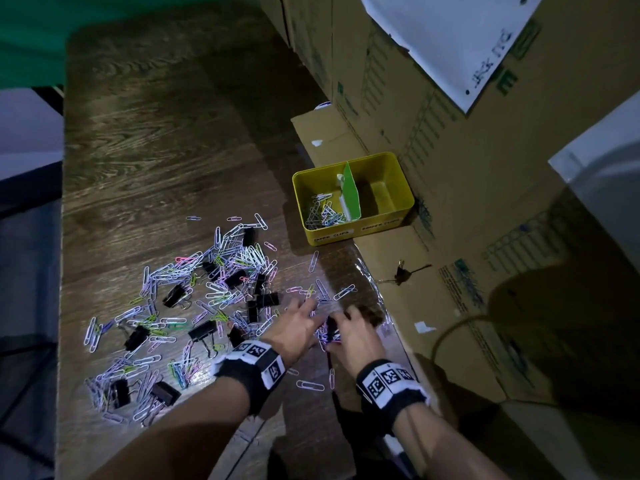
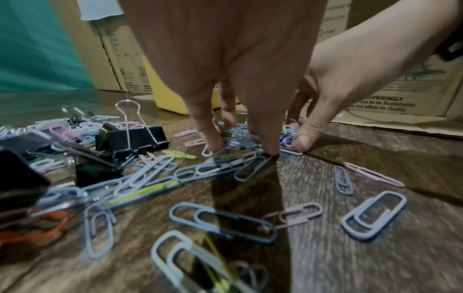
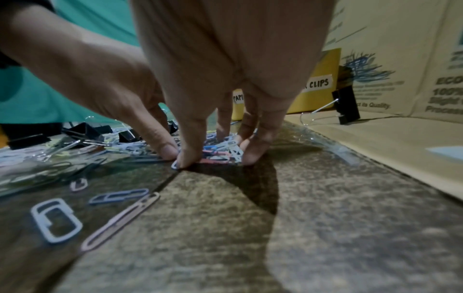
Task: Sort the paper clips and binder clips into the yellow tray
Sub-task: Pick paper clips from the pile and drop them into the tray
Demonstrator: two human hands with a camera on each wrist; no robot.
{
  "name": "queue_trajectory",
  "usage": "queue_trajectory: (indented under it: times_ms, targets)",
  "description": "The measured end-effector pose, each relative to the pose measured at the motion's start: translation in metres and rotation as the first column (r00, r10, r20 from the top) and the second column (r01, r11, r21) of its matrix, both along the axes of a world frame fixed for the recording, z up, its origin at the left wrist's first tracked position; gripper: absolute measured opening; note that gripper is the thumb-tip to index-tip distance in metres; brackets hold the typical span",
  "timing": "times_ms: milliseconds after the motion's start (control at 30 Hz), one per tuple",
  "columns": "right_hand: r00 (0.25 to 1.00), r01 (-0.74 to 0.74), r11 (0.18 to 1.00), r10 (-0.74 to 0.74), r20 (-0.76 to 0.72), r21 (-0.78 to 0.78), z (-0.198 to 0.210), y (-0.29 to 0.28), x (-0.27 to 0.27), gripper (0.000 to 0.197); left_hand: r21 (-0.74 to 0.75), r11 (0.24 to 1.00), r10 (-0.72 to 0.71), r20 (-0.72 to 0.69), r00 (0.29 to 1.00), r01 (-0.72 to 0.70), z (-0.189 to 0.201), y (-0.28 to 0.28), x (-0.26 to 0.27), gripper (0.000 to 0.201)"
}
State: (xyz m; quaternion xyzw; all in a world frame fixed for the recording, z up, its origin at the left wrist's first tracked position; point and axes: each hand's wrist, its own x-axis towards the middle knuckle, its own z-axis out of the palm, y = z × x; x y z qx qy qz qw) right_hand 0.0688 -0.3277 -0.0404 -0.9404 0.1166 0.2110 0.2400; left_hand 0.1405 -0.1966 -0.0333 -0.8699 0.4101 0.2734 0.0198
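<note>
A yellow tray stands at the table's right, split by a green divider; its left compartment holds paper clips, its right one looks bare. Pastel paper clips and black binder clips lie scattered on the wooden table. My left hand presses straight, spread fingers against a small heap of paper clips. From the other side my right hand curls thumb and fingertips round that heap. Both hands are low on the table, in front of the tray.
Stacked cardboard boxes wall in the right side, and a flat cardboard sheet lies at their foot. One black binder clip lies on that sheet. The table's left edge drops off. A green cloth hangs behind.
</note>
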Motion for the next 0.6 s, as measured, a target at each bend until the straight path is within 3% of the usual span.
queue_trajectory:
  times_ms: [233, 433, 600]
  targets:
    - [0.997, -0.073, 0.996, 0.073, 0.004, 0.052, 0.004, -0.008, 0.007, 0.029, -0.083, 0.995, 0.042, -0.104, 0.994, -0.051, 0.0, 0.009, 0.009, 0.044]
    - [0.997, -0.068, 0.993, 0.072, -0.041, 0.1, -0.001, -0.019, 0.006, 0.028, -0.293, 0.928, 0.173, -0.212, 0.962, -0.231, -0.007, 0.022, 0.018, 0.015]
    - [0.991, 0.074, 0.976, -0.049, -0.124, 0.207, -0.002, -0.029, 0.011, 0.023, -0.35, 0.895, 0.203, -0.232, 0.951, -0.276, -0.012, 0.027, 0.019, 0.008]
